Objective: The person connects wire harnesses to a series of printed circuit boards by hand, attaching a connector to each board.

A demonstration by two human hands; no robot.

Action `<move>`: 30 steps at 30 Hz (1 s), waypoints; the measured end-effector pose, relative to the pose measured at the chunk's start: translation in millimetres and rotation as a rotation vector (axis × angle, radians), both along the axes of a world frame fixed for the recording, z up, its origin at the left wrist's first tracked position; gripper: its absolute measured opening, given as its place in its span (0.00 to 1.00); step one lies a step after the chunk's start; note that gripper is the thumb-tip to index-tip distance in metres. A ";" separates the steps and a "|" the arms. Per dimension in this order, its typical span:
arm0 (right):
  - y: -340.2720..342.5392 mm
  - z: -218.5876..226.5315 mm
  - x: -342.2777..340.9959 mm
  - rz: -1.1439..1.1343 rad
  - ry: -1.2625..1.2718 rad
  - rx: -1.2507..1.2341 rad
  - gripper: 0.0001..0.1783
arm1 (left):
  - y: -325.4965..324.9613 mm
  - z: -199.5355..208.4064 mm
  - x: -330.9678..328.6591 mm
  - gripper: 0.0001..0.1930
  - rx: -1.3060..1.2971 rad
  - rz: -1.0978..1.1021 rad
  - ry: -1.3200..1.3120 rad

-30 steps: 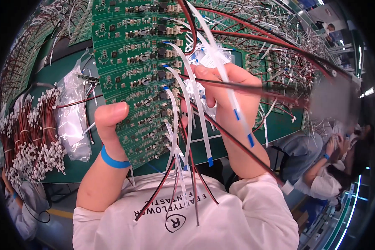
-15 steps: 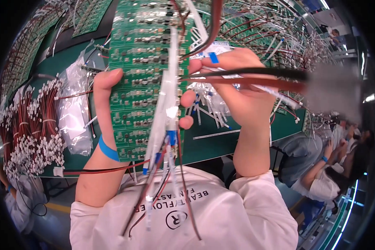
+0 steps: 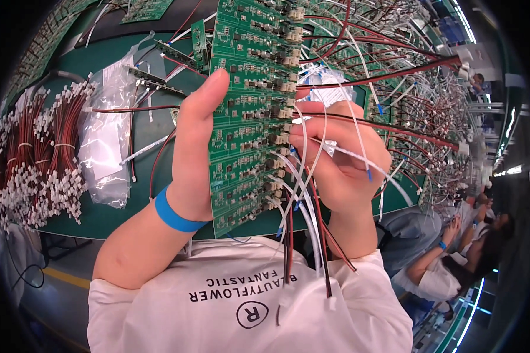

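My left hand grips a long green circuit board panel by its left edge, the thumb lying on the component face. The panel is held up at a tilt, its row of small white connectors facing right. Red-and-black wires and thin white flat cables hang from those connectors. Beside the middle of that edge, my right hand is closed in a pinch, thumb and forefinger at the connectors, with a white flat cable running through it. The fingertips partly hide the cable's end.
Bundled red-and-black wires with white plugs lie at the left, beside a clear plastic bag. Small loose boards rest behind my left hand. Wired panels and cables crowd the right. Other people sit at the right.
The panel has swung to the right and turned, bringing its connector edge into view. My left hand has moved right with it. My right hand has dropped lower along that edge.
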State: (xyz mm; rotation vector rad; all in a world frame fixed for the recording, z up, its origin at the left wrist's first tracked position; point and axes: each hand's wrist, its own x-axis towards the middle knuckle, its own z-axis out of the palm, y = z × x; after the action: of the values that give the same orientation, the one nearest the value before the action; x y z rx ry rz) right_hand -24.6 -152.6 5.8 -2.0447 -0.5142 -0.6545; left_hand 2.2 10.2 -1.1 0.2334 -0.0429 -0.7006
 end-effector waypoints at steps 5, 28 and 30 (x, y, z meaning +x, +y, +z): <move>-5.2 1.6 0.7 -0.011 -0.052 -0.178 0.10 | -2.5 -2.0 -2.4 0.31 0.053 0.015 -0.018; -4.9 -12.3 4.2 -0.028 -0.222 -0.292 0.14 | -4.5 -11.0 -3.8 0.38 0.146 0.008 -0.129; -5.6 -10.1 2.9 -0.028 -0.220 -0.294 0.13 | -5.7 -10.0 -4.8 0.39 0.134 0.012 -0.095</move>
State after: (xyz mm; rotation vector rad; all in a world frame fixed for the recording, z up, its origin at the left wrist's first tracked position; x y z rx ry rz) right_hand -21.7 -158.1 -4.4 -2.2688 -0.7472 -0.8692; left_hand -2.6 4.5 -11.1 0.3955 -0.0854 -0.6809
